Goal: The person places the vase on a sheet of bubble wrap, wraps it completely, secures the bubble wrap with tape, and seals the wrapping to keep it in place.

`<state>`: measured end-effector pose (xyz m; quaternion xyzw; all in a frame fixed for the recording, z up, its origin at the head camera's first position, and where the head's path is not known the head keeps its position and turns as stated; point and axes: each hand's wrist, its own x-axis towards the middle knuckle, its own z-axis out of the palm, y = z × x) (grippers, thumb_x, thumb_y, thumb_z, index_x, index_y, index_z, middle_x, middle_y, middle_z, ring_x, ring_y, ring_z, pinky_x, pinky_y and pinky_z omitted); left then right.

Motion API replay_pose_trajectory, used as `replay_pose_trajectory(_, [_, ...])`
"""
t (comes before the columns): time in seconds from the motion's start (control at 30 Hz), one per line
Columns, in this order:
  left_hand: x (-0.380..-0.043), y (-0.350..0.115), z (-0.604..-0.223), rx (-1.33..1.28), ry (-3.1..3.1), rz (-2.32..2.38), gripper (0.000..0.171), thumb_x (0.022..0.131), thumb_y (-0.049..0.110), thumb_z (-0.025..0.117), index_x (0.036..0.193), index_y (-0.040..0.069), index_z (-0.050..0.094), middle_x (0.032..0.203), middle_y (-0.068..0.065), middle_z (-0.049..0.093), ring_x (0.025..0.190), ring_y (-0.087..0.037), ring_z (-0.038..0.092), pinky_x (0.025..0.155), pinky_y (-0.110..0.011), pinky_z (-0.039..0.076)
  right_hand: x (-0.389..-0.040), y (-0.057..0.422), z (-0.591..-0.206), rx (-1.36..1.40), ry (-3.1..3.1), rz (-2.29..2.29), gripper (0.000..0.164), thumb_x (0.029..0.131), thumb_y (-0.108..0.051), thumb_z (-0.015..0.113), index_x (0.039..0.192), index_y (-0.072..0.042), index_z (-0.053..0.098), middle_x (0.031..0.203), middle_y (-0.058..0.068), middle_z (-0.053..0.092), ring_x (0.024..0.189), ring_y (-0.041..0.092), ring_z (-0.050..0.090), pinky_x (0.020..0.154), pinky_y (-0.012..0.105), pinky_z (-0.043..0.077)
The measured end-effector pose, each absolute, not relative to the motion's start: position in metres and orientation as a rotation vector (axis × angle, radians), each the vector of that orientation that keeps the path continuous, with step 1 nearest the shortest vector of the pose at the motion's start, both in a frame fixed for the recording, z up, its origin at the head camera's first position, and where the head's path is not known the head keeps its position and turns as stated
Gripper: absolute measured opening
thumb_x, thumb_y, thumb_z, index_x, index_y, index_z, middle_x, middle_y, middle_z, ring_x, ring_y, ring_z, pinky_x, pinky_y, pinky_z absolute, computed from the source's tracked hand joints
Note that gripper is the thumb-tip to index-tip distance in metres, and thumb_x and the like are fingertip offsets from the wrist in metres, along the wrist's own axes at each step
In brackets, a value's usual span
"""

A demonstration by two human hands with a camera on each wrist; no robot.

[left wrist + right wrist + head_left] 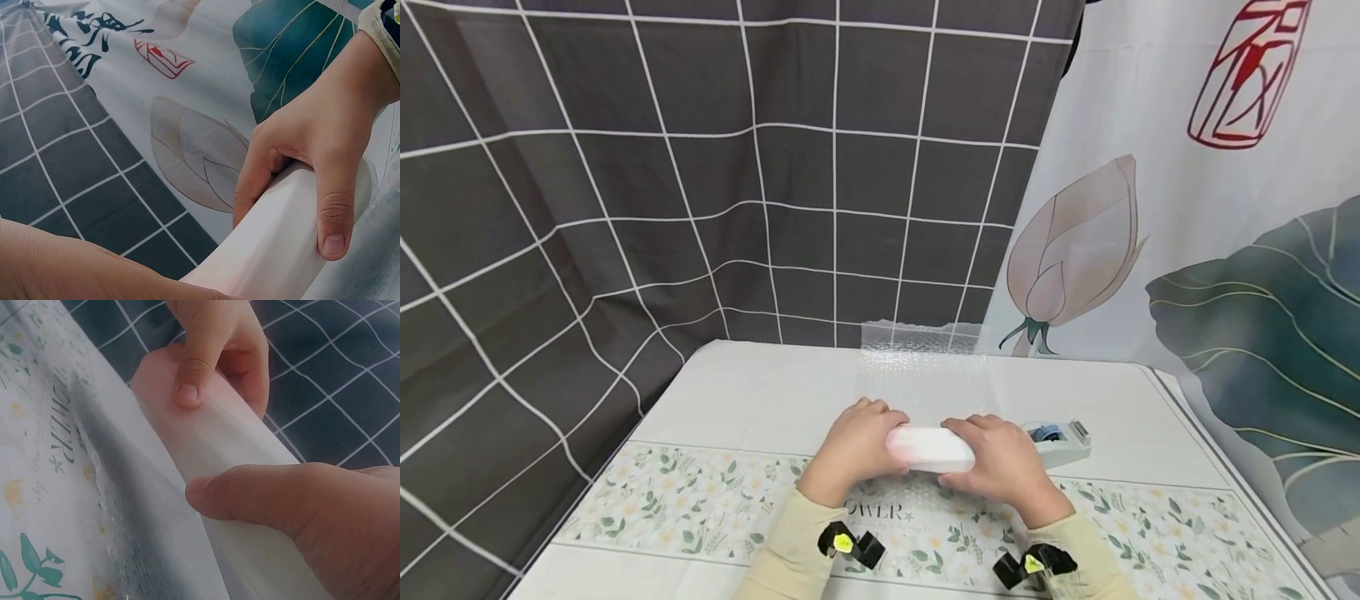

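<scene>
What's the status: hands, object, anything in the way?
Left hand, right hand: both gripping white object. Bubble wrap beneath, contact unclear. Tape dispenser beside right hand, nothing visibly blocking.

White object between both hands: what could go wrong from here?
The white object looks smooth and is gripped near its ends, so it might slip if the left hand or right hand loosens.
The bubble wrap reaches past the far edge of the table, so it could shift askew.
The tape dispenser sits close beside the right hand, which could knock it.
</scene>
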<state>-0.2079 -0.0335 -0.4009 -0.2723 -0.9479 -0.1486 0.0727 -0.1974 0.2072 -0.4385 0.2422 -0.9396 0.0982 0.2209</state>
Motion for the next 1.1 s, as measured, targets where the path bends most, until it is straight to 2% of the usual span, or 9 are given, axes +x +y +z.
replay_pose_trajectory(0.5, [-0.211, -0.028, -0.413, -0.811, -2.983, -0.466, 0.058, 0.067, 0.036, 0.091, 0.118, 0.015, 0.071, 0.101, 0.001, 0.065, 0.092, -0.017, 0.053, 0.087, -0.035, 0.047, -0.201, 0.207, -0.449, 0.668, -2.695, 0.273, 0.07, 0.057, -0.056, 0.089, 0.117, -0.024, 0.073, 0.101, -0.001, 0.073, 0.084, 0.021, 0.067, 0.065, 0.041, 0.053])
replay_pose_trajectory(1.1, [-0.212, -0.023, -0.424, -0.806, -3.02, -0.385, 0.057, 0.069, 0.037, 0.089, 0.118, 0.015, 0.071, 0.099, 0.0, 0.065, 0.092, -0.018, 0.055, 0.088, -0.035, 0.047, -0.203, 0.207, -0.459, 0.67, -2.733, 0.304, 0.068, 0.058, -0.055, 0.09, 0.115, -0.024, 0.073, 0.1, -0.003, 0.072, 0.083, 0.019, 0.067, 0.066, 0.039, 0.053])
